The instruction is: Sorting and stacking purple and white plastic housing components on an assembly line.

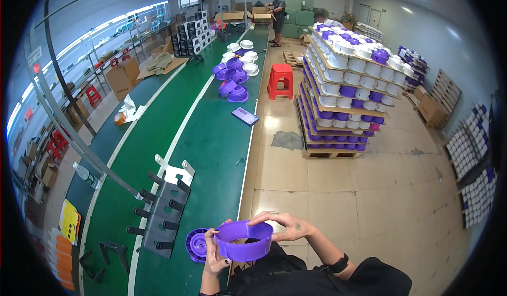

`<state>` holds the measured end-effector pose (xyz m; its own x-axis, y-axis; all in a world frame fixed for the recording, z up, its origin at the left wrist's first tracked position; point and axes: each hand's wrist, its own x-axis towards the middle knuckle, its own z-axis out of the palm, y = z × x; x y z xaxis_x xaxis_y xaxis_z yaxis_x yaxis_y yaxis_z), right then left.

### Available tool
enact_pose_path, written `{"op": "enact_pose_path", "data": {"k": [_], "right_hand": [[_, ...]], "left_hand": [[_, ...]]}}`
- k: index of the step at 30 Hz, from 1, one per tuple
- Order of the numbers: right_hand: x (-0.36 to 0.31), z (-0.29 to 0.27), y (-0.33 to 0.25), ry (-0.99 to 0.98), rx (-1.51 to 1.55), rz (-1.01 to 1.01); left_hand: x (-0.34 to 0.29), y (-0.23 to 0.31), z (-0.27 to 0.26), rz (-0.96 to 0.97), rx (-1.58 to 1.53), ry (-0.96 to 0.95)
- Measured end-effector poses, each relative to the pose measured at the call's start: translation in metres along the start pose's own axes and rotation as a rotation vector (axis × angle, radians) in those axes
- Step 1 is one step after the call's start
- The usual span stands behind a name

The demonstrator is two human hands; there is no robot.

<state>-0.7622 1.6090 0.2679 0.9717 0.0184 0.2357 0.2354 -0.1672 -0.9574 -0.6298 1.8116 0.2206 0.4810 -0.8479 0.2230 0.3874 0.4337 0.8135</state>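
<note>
While my left hand (214, 256) and right hand (282, 226) grip the ring (244, 241), it could slip onto, maybe, the spool (198, 244).

Ring in my hands (244, 241): purple all over.
Part beside it (197, 244): same purple.
Belt (211, 137): green, with a white stripe.
Fixture (161, 214): grey, black pegs.
Stool (280, 79): red.
Stacked housings (346, 79): white and purple mixed.
Floor (369, 190): beige tiles.
My wristband (338, 265): black.
</note>
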Motion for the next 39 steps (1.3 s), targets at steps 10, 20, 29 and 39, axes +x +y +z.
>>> {"op": "enact_pose_path", "data": {"k": [10, 20, 29, 39], "right_hand": [[0.004, 0.007, -0.007, 0.049, -0.244, -0.045], [0.009, 0.015, -0.019, 0.099, -0.260, -0.105], [0.009, 0.014, -0.024, 0.111, -0.253, -0.068], [0.007, 0.014, -0.021, 0.124, -0.253, -0.078]], "left_hand": [[0.005, -0.008, -0.006, 0.067, 0.111, 0.091], [0.004, -0.004, 0.000, 0.043, 0.058, 0.165], [0.003, -0.005, -0.003, -0.003, 0.015, 0.121], [0.003, -0.004, -0.001, -0.024, -0.034, 0.123]]}}
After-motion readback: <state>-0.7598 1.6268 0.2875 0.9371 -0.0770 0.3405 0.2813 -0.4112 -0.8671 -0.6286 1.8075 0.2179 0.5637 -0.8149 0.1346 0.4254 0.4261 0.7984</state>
